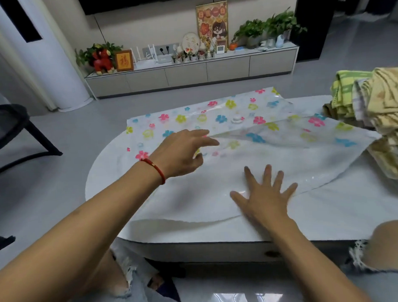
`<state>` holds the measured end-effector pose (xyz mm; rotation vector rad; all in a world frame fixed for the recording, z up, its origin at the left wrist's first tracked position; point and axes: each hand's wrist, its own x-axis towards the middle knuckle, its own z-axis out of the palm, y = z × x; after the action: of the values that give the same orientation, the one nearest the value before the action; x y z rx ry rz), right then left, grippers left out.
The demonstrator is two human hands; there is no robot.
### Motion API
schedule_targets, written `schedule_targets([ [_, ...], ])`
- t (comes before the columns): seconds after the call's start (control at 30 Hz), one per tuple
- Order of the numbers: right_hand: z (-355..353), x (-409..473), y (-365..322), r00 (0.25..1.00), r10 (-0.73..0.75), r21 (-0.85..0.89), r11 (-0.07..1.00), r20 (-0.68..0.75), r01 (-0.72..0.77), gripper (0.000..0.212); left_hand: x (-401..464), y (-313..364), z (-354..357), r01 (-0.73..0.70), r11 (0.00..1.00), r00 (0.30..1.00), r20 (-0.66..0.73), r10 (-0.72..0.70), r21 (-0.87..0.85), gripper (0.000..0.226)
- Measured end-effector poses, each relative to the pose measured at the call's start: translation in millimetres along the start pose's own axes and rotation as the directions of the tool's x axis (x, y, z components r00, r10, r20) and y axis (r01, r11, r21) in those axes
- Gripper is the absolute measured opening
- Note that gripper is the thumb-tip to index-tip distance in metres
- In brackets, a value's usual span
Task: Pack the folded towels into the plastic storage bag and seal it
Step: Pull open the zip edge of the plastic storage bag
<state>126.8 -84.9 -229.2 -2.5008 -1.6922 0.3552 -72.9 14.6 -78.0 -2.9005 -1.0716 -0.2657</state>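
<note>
A clear plastic storage bag (233, 118) printed with pink, blue and yellow-green flowers lies spread flat across the white table (331, 214). A round white valve (237, 119) sits near its middle. My right hand (266, 193) rests palm down on the bag's near, clear part, fingers spread. My left hand (182, 151), with a red cord on the wrist, hovers over the bag's left half with fingers loosely apart, holding nothing. A pile of folded towels (377, 115) in yellow, green and cream stands at the table's right edge, touching the bag's right corner.
A black chair (14, 132) stands on the grey floor to the left. A low grey cabinet (190, 72) with plants, frames and ornaments runs along the far wall. My knees in torn jeans (377, 257) press close to the table's near edge.
</note>
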Motion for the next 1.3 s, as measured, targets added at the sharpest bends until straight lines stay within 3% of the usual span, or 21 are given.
schedule_targets([
  [0.07, 2.6, 10.2, 9.3, 0.995, -0.044, 0.009, 0.999, 0.092, 0.043, 0.089, 21.0, 15.4, 10.0, -0.035, 0.996, 0.999, 0.005, 0.034, 0.079, 0.055],
  [0.3, 3.4, 40.6, 14.6, 0.946, -0.288, 0.011, 0.957, 0.148, 0.290, 0.096, 61.5, 8.3, 18.9, -0.096, 0.964, 0.992, 0.098, 0.074, 0.247, 0.068],
  [0.43, -6.7, 57.7, 19.0, 0.896, -0.406, -0.011, 0.910, 0.181, 0.414, 0.093, 63.6, -10.8, 6.0, -0.016, 0.983, 0.985, 0.172, -0.016, 0.183, 0.085],
  [0.57, -17.8, 63.2, 36.1, 0.910, -0.393, -0.094, 0.909, 0.132, 0.406, 0.096, 58.9, -17.9, -4.7, -0.028, 0.983, 0.975, 0.223, -0.014, 0.182, 0.110],
  [0.77, -45.5, 45.4, 66.5, 0.917, -0.365, -0.007, 0.928, 0.163, 0.371, 0.069, 58.1, -9.4, -3.2, -0.022, 0.986, 0.981, 0.192, -0.010, 0.163, 0.124],
  [0.9, -80.8, 30.3, 89.0, 0.926, -0.376, 0.043, 0.926, 0.024, 0.375, 0.059, 66.4, -3.5, -9.8, 0.007, 0.989, 0.986, 0.161, -0.031, 0.145, 0.124],
  [1.03, -121.9, 22.0, 119.0, 0.931, -0.255, 0.119, 0.948, -0.262, 0.294, 0.046, 78.8, 2.0, -21.5, 0.037, 0.988, 0.996, 0.071, -0.048, 0.150, 0.122],
  [1.1, -144.2, 25.7, 138.0, 0.885, -0.141, 0.178, 0.954, -0.444, 0.241, 0.036, 85.4, 1.9, -24.9, 0.048, 0.990, 0.997, 0.052, -0.056, 0.136, 0.122],
  [1.2, -180.0, 42.8, 172.0, 0.754, 0.015, 0.159, 0.980, -0.657, 0.120, 0.022, 93.9, 2.2, -28.8, 0.047, 0.989, 0.998, 0.026, -0.051, 0.139, 0.123],
  [1.3, -214.5, 64.2, 215.6, 0.711, 0.185, 0.155, 0.982, -0.679, -0.107, 0.028, 99.6, 2.9, -29.1, 0.036, 0.988, 0.999, 0.003, -0.037, 0.148, 0.123],
])
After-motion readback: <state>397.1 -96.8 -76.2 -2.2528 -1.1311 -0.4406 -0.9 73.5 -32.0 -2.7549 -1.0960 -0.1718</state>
